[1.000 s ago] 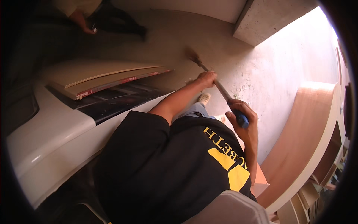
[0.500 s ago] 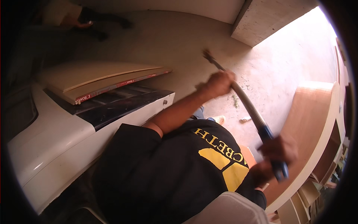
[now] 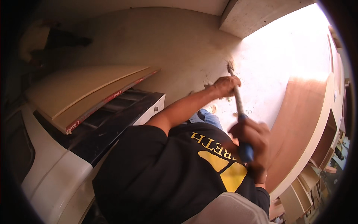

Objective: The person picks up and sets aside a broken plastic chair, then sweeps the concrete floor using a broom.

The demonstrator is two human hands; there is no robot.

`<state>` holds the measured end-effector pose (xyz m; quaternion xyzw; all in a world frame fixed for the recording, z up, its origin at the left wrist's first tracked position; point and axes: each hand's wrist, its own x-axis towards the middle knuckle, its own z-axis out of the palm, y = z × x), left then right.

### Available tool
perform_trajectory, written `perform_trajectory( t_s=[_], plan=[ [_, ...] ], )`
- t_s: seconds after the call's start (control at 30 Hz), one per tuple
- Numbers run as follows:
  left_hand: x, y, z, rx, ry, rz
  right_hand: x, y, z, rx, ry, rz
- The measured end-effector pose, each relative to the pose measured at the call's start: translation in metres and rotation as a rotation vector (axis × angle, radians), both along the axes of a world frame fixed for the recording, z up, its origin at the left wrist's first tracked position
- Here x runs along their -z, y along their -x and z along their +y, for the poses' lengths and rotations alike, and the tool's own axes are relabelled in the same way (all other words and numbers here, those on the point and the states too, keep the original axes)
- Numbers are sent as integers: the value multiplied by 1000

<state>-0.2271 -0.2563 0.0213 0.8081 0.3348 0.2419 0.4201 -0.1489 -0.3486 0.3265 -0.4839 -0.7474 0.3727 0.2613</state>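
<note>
A broom (image 3: 239, 104) runs across the front of my body, with a pale shaft, a blue grip and a brownish bristly end near the floor. My left hand (image 3: 225, 86) is closed round the shaft, close to the bristly end. My right hand (image 3: 251, 135), smeared by motion, is wrapped round the blue grip nearer my chest. Small bits of debris lie on the floor around the lower end of the broom.
A pale vehicle (image 3: 56, 179) with a dark open bed stands at left, carrying stacked brown boards (image 3: 85, 87). A curved wooden panel (image 3: 302, 123) stands at right, beside wooden pieces (image 3: 298, 198). Another person (image 3: 46, 41) shows dimly at far left. A concrete post (image 3: 251, 18) is ahead.
The broom has swung more upright, its bristly end moving right and nearer. My right hand has moved left and up with it. The view has turned slightly, and the other person appears farther left.
</note>
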Motion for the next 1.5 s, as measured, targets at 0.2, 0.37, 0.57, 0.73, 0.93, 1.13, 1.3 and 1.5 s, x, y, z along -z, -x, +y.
perform_trajectory(
  t_s=[0.2, 0.37, 0.57, 0.73, 0.93, 1.13, 1.3, 1.5],
  plan=[
    [-77, 37, 30, -190, -49, 68, -41, -61, 15, -172, -193, 79],
    [29, 90, 135, -375, -265, 349, 110, -30, 84, 24, -17, 487],
    [79, -78, 101, -508, 1369, -196, 86, -87, 75, 280, 69, 230],
    [-41, -142, 76, 184, 115, 116, -15, -115, 68, 142, -32, -18],
    [-90, -48, 129, -34, -32, 63, -40, -131, 120, -77, -297, 269],
    [4, 86, 334, -179, -50, 406, 67, -41, 256, 118, 35, 381],
    [101, 23, 363, 162, -100, -385, 46, -15, 314, 215, 78, 150],
    [-83, 11, 345, 232, 56, 55, -42, -20, 294, 646, -384, -42]
  ],
)
